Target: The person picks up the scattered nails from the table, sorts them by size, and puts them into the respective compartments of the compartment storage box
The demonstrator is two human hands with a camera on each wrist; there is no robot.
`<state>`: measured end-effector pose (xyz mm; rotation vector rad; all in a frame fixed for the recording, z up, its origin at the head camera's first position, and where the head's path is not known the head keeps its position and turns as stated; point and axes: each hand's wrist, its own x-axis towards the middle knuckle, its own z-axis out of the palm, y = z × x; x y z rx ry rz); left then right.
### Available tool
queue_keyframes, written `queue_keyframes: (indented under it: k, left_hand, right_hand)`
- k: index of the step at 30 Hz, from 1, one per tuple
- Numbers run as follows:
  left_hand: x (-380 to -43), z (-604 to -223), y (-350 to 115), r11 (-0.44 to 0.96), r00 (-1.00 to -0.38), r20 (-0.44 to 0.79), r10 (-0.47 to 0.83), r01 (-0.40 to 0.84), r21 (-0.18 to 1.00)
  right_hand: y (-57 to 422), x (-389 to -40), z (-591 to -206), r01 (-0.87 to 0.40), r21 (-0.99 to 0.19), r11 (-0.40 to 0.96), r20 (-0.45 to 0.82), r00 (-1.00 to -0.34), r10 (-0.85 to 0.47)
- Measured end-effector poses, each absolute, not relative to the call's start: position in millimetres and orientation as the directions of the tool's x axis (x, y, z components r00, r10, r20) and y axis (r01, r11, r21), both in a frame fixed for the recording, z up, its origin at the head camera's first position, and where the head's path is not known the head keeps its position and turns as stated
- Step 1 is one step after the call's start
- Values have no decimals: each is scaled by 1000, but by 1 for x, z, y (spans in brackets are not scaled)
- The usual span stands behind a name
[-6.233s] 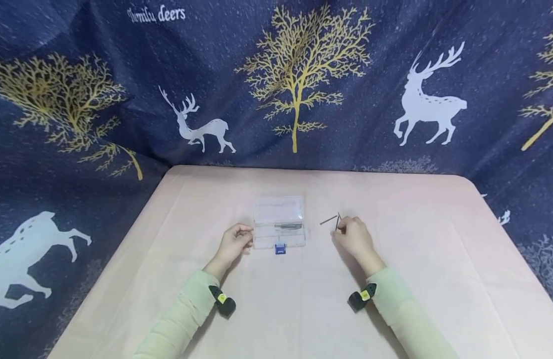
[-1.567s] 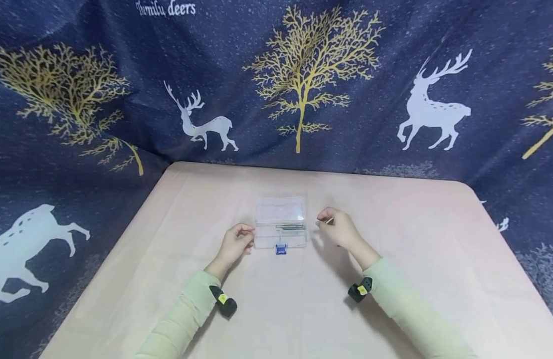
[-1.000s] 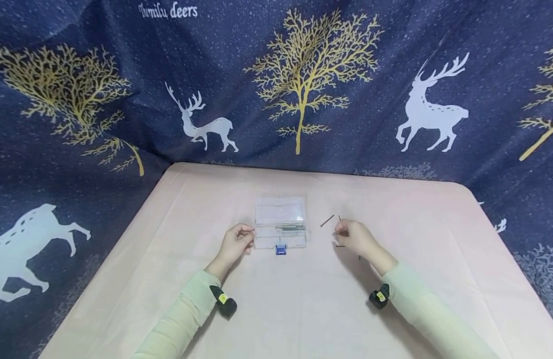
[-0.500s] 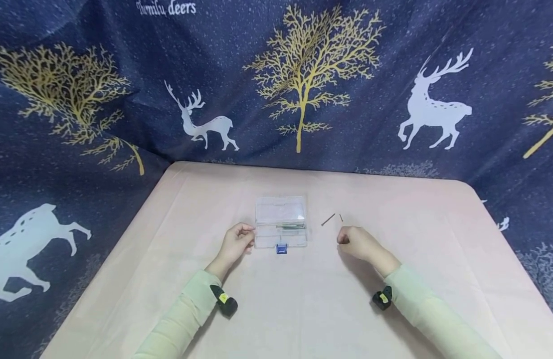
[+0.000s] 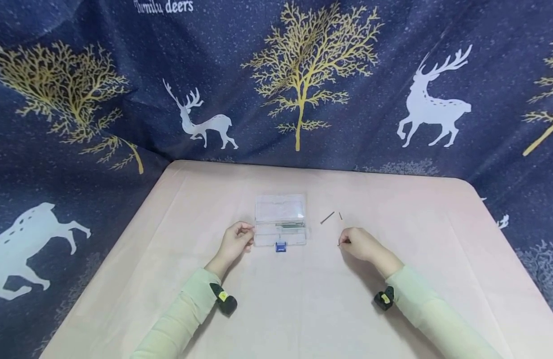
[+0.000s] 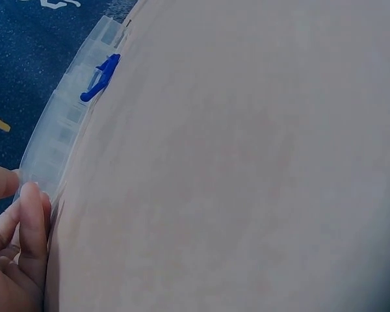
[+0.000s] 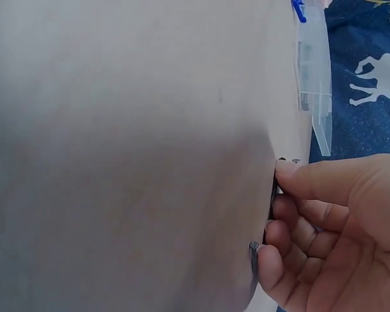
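Note:
The clear plastic box (image 5: 269, 243) lies open at mid-table, its lid (image 5: 279, 208) folded back and a blue latch (image 5: 280, 247) in front. Several long nails (image 5: 289, 225) lie inside it. My left hand (image 5: 235, 240) holds the box's left end between thumb and fingers, as the left wrist view also shows. To the right of the box, my right hand (image 5: 360, 244) is low over the table. Its thumb and forefinger pinch a dark nail (image 7: 274, 195), mostly hidden by the fingers. Another nail (image 7: 253, 260) lies beside its little finger.
Two loose nails lie between the box and the right hand's far side: a longer nail (image 5: 327, 218) and a shorter-looking nail (image 5: 340, 216). A pale cloth covers the table (image 5: 276, 309). A dark blue curtain (image 5: 348, 134) with deer and trees hangs behind it.
The right hand reached toward the box with a nail, then drew back right and nearer, down onto a nail lying there. The left hand has stayed at the box's left end.

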<state>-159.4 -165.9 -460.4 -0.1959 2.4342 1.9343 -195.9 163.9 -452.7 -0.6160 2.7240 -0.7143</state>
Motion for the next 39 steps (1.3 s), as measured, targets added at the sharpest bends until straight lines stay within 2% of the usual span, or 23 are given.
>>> queue_keyframes:
  k: [7, 13, 16, 21, 26, 32, 39]
  left_hand:
    - [-174, -487, -175, 231, -991, -98, -88, -115, 966]
    - [-180, -498, -177, 243, -990, -101, -99, -123, 962]
    - [-179, -498, -177, 249, -990, -93, -102, -116, 961]
    - [-179, -499, -176, 240, -990, -99, -103, -121, 963]
    - [-176, -492, -175, 214, -991, -102, -89, -120, 969]
    - [-162, -465, -168, 232, -994, -82, -67, -96, 968]
    - [-162, -465, -168, 215, -994, -88, -66, -100, 972]
  right_hand:
    - [160, -198, -449, -390, -471, 791, -178, -836, -518]
    - [165, -204, -453, -377, -550, 746, -118, -848, -516]
    - [169, -206, -456, -289, -619, 730, -116, -886, -449]
    - [178, -209, -459, -85, -727, 681, -180, -934, -309]
    - [182, -209, -458, -7, -768, 641, -191, -952, -240]
    - [174, -208, -449, -40, -812, 583, -139, -956, -259]
    - [154, -204, -446, -137, -845, 517, -47, -944, -325]
